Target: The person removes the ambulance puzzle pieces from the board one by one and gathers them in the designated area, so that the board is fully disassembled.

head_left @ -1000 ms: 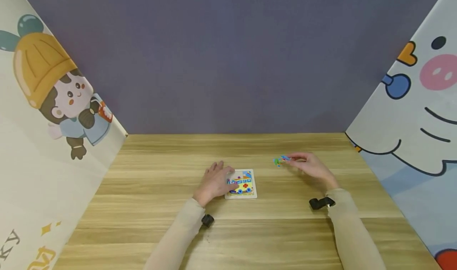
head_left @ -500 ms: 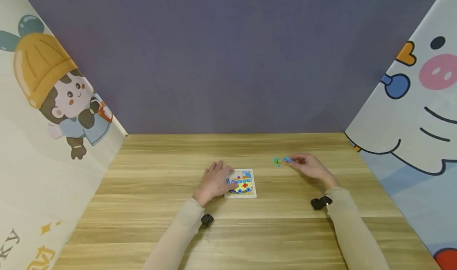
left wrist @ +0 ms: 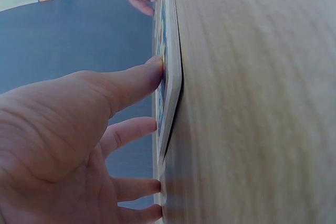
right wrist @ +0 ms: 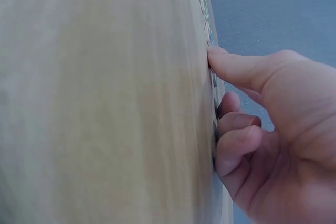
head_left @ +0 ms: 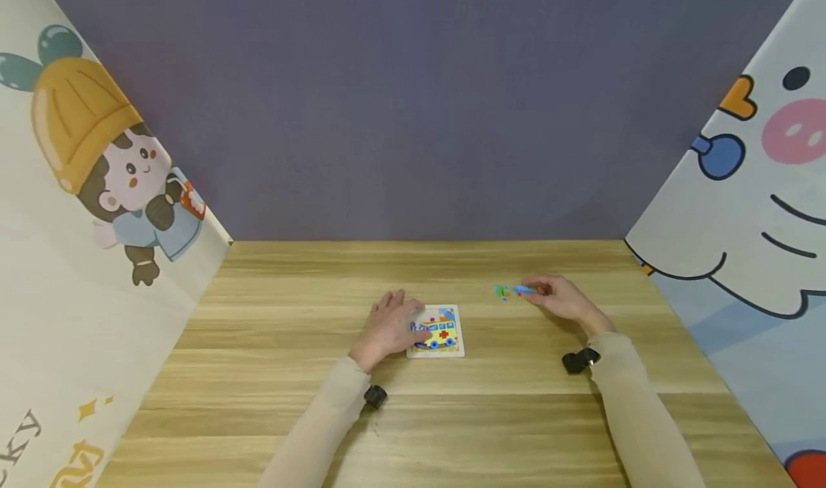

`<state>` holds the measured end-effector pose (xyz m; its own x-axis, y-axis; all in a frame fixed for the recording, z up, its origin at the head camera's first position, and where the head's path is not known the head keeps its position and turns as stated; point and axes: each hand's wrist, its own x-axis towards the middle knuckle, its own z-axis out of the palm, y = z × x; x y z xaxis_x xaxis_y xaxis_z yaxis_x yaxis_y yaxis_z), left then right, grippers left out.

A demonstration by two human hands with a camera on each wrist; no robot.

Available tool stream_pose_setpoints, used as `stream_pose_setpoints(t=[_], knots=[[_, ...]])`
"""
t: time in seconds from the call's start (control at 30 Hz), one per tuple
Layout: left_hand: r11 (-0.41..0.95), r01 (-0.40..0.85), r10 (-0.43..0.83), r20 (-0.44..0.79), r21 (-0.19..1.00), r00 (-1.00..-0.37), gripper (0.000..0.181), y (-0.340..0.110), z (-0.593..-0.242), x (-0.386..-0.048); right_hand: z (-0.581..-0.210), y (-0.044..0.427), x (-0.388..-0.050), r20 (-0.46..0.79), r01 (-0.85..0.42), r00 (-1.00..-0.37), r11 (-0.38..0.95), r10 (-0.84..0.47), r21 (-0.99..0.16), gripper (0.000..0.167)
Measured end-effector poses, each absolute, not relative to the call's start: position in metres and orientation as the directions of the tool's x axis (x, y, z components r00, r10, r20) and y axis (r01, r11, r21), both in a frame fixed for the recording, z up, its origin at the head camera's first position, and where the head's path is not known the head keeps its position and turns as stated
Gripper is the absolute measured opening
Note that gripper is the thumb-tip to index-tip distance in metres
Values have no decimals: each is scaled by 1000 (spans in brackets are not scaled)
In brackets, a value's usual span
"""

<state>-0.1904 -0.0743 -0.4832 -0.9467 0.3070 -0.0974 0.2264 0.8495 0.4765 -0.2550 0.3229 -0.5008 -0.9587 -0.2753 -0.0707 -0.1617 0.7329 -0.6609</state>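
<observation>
The white-framed puzzle board [head_left: 445,355] with a yellow vehicle picture lies flat on the table. The left hand [head_left: 386,332] rests over its left side, thumb pressing on the picture; in the left wrist view the thumb of that hand [left wrist: 68,140] touches the board [left wrist: 173,72] and the other fingers extend along its edge to the tabletop. To the right, the right hand [head_left: 560,302] pinches a blue puzzle piece [head_left: 523,289] low at the table. A green and blue piece [head_left: 500,292] lies just left of it. In the right wrist view, the right hand [right wrist: 283,129] has its lower fingers curled.
The wooden table [head_left: 490,431] meets a dark back panel [head_left: 413,115]. Side walls with cartoon prints stand left [head_left: 39,294] and right [head_left: 697,244]. A black wrist device [head_left: 376,396] sits at the left cuff, another [head_left: 579,360] at the right.
The right hand and the blue piece have shifted slightly right, and a gap now shows between that piece and the green one. The left hand has stayed on the board.
</observation>
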Motion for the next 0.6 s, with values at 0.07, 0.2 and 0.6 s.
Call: stream_pose_setpoints(t=[0.07, 0.2, 0.6], knots=[[852, 222, 305, -103, 474, -947, 61, -74, -483, -191, -499, 323, -256, -75, -160, -957, 726, -280, -669, 44], [854, 222, 305, -108, 471, -946, 61, -74, -481, -192, -498, 325, -257, -85, -140, -959, 717, -269, -683, 42], [850, 216, 303, -110, 480, -947, 60, -73, -482, -188, -500, 329, -253, -87, -136, -957, 690, -278, -711, 46]])
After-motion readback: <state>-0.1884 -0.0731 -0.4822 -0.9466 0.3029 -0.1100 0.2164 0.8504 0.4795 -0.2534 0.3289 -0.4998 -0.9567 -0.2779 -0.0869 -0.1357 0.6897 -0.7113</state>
